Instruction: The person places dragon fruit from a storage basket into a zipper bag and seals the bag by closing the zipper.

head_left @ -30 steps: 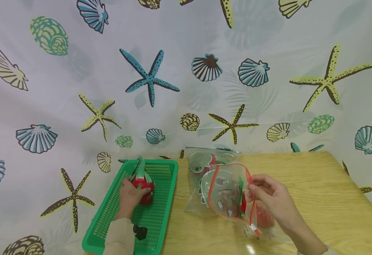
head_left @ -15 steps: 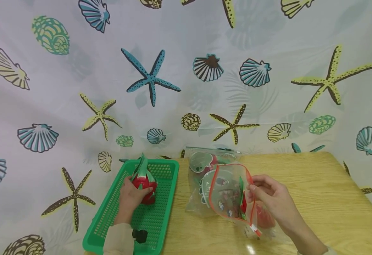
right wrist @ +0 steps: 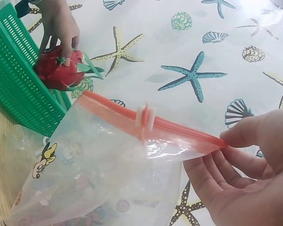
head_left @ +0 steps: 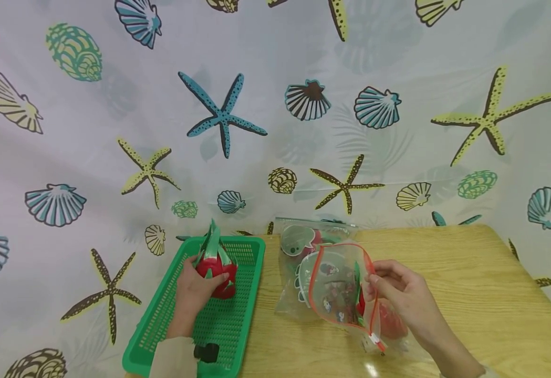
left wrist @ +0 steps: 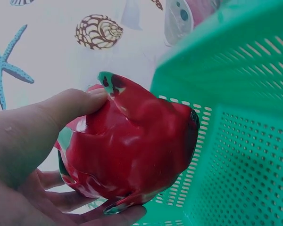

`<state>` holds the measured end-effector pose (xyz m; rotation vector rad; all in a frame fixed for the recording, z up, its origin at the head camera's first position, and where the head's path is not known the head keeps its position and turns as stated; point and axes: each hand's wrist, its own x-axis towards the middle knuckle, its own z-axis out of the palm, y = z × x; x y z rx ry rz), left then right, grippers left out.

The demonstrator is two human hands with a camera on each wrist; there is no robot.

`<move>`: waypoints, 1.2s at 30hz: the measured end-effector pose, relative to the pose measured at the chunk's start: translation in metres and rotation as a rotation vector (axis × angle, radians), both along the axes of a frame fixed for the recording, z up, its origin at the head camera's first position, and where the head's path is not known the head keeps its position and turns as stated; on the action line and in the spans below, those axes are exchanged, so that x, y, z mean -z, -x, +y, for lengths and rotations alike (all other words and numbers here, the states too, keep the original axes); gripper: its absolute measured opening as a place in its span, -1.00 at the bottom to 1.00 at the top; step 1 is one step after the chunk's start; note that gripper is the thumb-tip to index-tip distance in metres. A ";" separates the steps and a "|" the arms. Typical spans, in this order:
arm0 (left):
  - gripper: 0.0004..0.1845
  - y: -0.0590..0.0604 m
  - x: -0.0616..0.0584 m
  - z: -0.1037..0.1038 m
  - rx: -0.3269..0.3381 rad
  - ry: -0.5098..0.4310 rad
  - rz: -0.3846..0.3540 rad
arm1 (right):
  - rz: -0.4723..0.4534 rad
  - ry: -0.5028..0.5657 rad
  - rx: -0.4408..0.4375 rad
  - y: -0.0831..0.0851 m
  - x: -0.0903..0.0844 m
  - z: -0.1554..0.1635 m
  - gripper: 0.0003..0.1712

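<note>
Dragonfruit (head_left: 216, 269), seemingly a light, smooth, slippery plastic toy best cupped round its body, sits gripped in the left hand (head_left: 190, 294) above the basket (head_left: 237, 336), while the right hand (head_left: 400, 296) pinches the bag (head_left: 339, 286) rim.

Your left hand (left wrist: 23, 155) grips the red dragon fruit (left wrist: 127, 146), frame centre, just beside the green perforated basket (left wrist: 240, 141) at right.

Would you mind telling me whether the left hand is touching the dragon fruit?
Touching: in the left wrist view the left hand wraps the dragon fruit, thumb on top, fingers beneath.
</note>
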<state>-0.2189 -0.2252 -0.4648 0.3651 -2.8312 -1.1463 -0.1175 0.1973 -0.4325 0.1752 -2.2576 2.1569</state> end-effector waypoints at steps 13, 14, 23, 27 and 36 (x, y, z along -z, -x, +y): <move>0.05 -0.008 -0.015 0.009 0.031 -0.083 0.016 | -0.002 0.000 0.007 0.000 0.001 0.000 -0.58; 0.05 -0.009 -0.015 0.010 0.032 -0.094 0.016 | -0.002 -0.001 0.007 0.000 0.001 0.000 -0.58; 0.08 -0.014 -0.021 0.016 0.056 -0.188 0.015 | 0.009 -0.009 0.006 0.000 0.002 0.000 -0.59; 0.09 -0.017 -0.025 0.021 0.064 -0.233 0.019 | 0.011 -0.009 0.005 0.000 0.003 -0.001 -0.59; 0.06 -0.025 -0.033 0.036 0.095 -0.351 0.025 | 0.001 -0.032 0.014 0.000 0.002 -0.001 -0.58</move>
